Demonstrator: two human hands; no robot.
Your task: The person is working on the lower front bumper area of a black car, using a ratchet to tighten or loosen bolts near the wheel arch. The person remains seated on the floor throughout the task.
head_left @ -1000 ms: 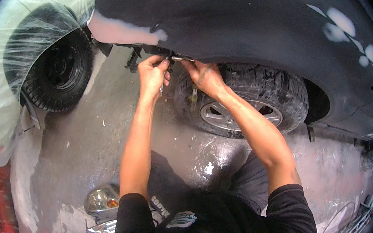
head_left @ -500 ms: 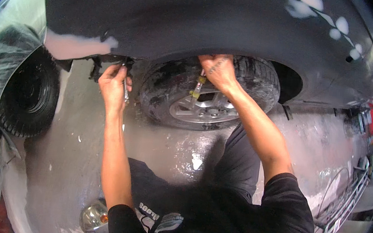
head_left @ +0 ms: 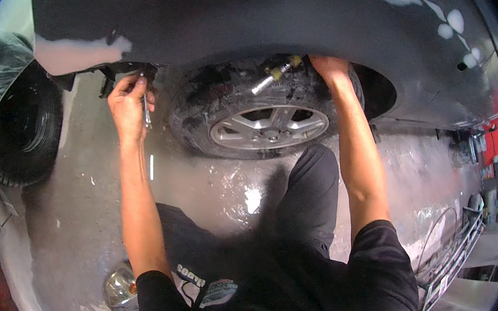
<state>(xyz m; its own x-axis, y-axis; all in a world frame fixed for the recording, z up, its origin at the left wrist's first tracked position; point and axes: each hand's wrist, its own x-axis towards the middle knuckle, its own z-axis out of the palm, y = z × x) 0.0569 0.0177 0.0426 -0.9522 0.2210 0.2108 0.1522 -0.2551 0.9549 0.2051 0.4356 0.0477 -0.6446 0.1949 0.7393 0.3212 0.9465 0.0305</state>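
My left hand (head_left: 127,105) is closed around a slim silver wrench (head_left: 146,113), its lower end sticking out below the fingers. That hand sits just under the lower edge of a dark grey car fender (head_left: 215,16), beside a dark bracket. My right hand (head_left: 330,69) reaches up into the wheel arch above the tire (head_left: 193,103), and its fingers are hidden behind the fender edge. Close to it, a silver bar-shaped tool (head_left: 276,74) with yellow bands slants across the tire tread; whether the right fingers touch it cannot be seen.
An alloy wheel (head_left: 270,127) is turned outward in front of me. Another tire (head_left: 25,124), partly wrapped in clear plastic, stands at the left. A headlamp (head_left: 120,285) lies on the wet floor near my left elbow. A metal rack (head_left: 452,261) stands at the right.
My right hand has shifted right, deeper under the fender edge. The yellow-banded tool has swung from hanging down over the wheel to a slant across the tread. The left hand still holds the wrench.
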